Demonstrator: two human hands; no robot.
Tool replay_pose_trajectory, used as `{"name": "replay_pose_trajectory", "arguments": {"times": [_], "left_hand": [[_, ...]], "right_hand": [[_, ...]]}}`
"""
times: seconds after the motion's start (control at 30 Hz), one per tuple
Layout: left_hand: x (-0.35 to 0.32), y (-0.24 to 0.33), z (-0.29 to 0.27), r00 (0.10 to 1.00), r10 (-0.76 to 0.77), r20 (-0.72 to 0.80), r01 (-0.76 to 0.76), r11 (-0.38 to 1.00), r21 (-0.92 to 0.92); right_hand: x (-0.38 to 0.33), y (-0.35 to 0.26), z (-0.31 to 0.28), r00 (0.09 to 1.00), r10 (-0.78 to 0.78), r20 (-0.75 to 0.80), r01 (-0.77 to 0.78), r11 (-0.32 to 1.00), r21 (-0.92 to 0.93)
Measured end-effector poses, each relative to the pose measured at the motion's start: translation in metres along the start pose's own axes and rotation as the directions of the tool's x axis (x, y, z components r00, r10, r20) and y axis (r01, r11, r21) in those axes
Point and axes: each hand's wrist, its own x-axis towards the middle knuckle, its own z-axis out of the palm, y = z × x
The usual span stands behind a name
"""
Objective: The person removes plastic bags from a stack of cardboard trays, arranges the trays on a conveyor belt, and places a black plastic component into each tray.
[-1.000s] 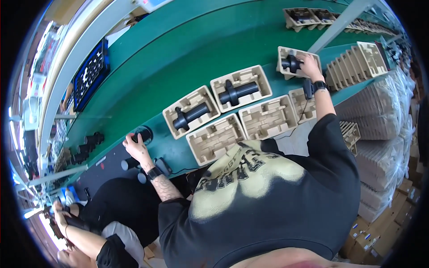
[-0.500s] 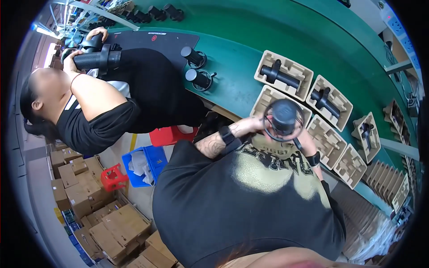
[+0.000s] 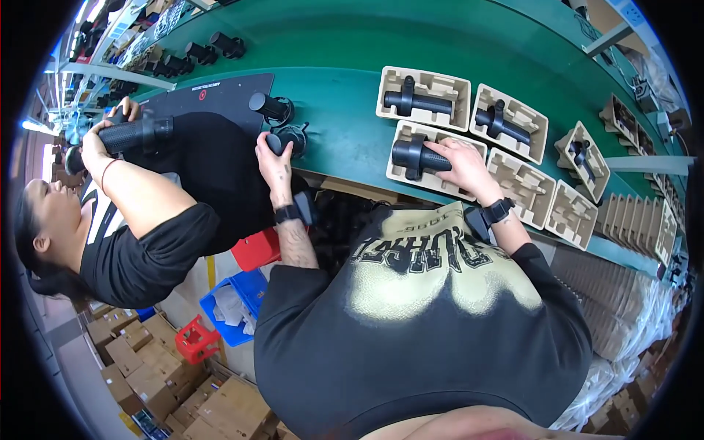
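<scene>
Right hand [image 3: 462, 167], grip clenched on matte black cylindrical device [image 3: 419, 156], in moulded pulp tray [image 3: 411, 174] on green tabletop [image 3: 345, 139]. Left hand [image 3: 273, 163], grip closed on round black part [image 3: 290, 139] w/ dark mat [image 3: 213, 92] nearby.

Matt black plastic device [image 3: 416, 156] in a rough, beige moulded-pulp tray [image 3: 411, 174]; smooth green surface [image 3: 345, 139]; another matt black device [image 3: 284, 141]; soft black cloth shirt [image 3: 425, 330].
</scene>
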Motion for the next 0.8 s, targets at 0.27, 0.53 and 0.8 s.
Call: {"name": "replay_pose_trajectory", "arguments": {"times": [0.27,0.53,0.8], "left_hand": [[-0.067,0.056,-0.005,0.938,-0.135,-0.318,0.012,0.933,-0.360],[-0.067,0.070,0.008,0.978,-0.206,0.016,0.158,0.698,-0.698],[-0.073,0.089,0.020,0.859,-0.395,0.325,0.449,0.279,-0.848]], "right_hand": [[-0.005,0.028,0.029,0.938,-0.002,-0.346,0.069,0.981,0.183],[0.014,0.034,0.014,0.911,0.410,-0.039,-0.397,0.900,0.177],[0.006,0.011,0.044,0.939,-0.116,-0.325,0.005,0.947,-0.323]]}}
